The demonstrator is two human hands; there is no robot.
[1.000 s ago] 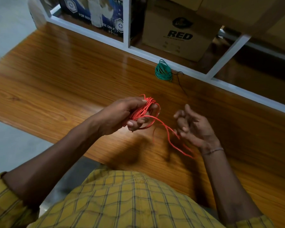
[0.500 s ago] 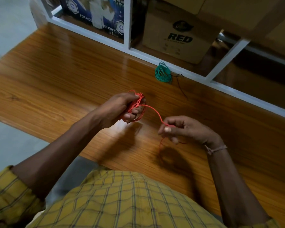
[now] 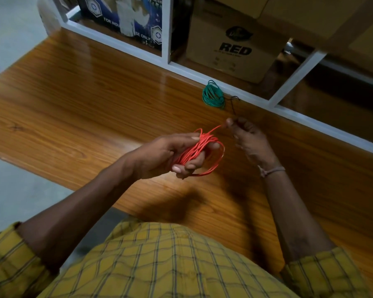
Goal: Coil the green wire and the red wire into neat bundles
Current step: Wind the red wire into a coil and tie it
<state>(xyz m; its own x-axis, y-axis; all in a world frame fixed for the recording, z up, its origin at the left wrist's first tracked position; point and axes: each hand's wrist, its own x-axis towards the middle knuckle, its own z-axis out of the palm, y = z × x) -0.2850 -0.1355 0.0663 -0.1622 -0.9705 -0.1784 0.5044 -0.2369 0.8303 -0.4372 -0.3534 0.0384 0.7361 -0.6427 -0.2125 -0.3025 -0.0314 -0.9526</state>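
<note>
Head view: left hand grips the coiled red wire, fingers curled through its loops, above the table middle. Right hand pinches the wire's free end. Green wire, bundled, lies at the table's far edge.

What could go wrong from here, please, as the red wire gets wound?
1. The red coil sits loosely around the left hand; one loop sags below the fingers and may slip off.
2. The right hand pinches only the wire's end; losing it could let the last turns spring loose.
</note>
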